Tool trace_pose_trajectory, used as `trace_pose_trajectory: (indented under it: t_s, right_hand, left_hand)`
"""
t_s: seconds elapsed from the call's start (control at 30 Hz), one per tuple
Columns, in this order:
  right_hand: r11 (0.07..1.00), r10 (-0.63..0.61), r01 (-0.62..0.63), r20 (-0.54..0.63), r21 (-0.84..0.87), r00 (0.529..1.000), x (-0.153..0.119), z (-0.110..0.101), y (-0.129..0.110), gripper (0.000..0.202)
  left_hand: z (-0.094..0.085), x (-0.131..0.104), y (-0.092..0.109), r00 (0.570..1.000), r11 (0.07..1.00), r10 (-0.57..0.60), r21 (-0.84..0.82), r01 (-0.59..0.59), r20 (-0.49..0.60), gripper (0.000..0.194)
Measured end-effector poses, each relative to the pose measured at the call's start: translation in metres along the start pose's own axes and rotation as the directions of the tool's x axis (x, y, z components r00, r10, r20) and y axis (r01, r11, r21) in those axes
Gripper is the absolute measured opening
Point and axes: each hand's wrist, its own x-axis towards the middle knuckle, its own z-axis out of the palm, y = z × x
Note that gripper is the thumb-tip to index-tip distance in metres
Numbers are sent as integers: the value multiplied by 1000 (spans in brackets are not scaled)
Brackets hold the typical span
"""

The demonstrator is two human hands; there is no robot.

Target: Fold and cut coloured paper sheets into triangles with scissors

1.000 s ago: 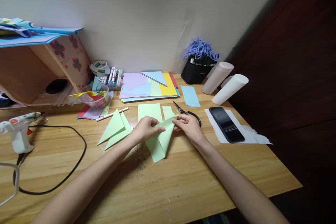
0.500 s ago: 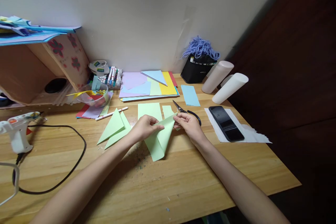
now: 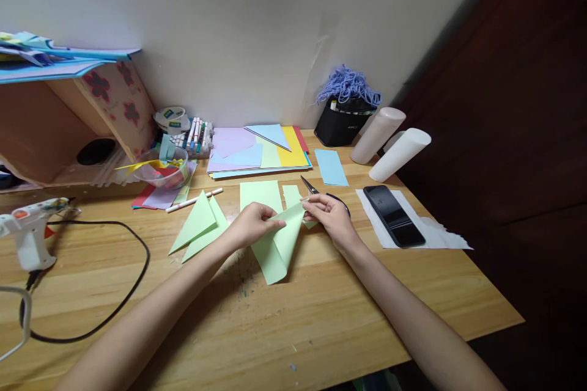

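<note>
Between my two hands is a sheet of light green paper (image 3: 285, 243), bent over diagonally with a rounded, uncreased fold at its lower end. My left hand (image 3: 255, 223) pinches its upper left edge, thumb on top. With the fingertips of my right hand (image 3: 331, 215) I grip its upper right corner. To the left lie two green paper triangles (image 3: 196, 225), partly overlapping. Behind my hands rest a flat green paper piece (image 3: 260, 193) and a smaller green scrap (image 3: 291, 194). Scissors (image 3: 310, 185) lie behind my right hand, which hides part of them.
At left are a hot glue gun (image 3: 33, 229) with a looping cord and a plastic bowl (image 3: 158, 177) of scraps. A stack of coloured paper (image 3: 275, 159) lies at the wall. On the right sit a phone (image 3: 395, 215) and two white bottles (image 3: 398, 156).
My hands keep the same hold on the green paper, and its fold looks nearly the same. The whole view has shifted very slightly.
</note>
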Motion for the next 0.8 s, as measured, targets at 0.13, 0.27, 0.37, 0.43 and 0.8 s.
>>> trace_pose_trajectory:
  t_s: [0.13, 0.27, 0.37, 0.43, 0.8]
  right_hand:
    - [1000, 19, -18, -1, 5, 1000, 0, -1, 0, 28]
    - [1000, 8, -8, 2, 1, 1000, 0, -2, 0, 27]
    - [1000, 2, -2, 3, -2, 1000, 0, -2, 0, 27]
    - [1000, 1, -1, 7, -4, 1000, 1, -3, -1, 28]
    - [999, -22, 23, 15, -24, 1000, 2, -5, -1, 25]
  left_hand:
    - [-1, 0, 1, 1000, 1000, -7, -16, 7, 24, 35]
    - [-1, -1, 2, 1000, 1000, -5, -28, 5, 24, 34]
    - [-1, -1, 2, 999, 1000, -12, -27, 12, 30, 34]
    - [-2, -1, 2, 999, 1000, -16, -25, 17, 38, 35]
    - [-4, 0, -2, 997, 999, 8, -40, -5, 81, 34]
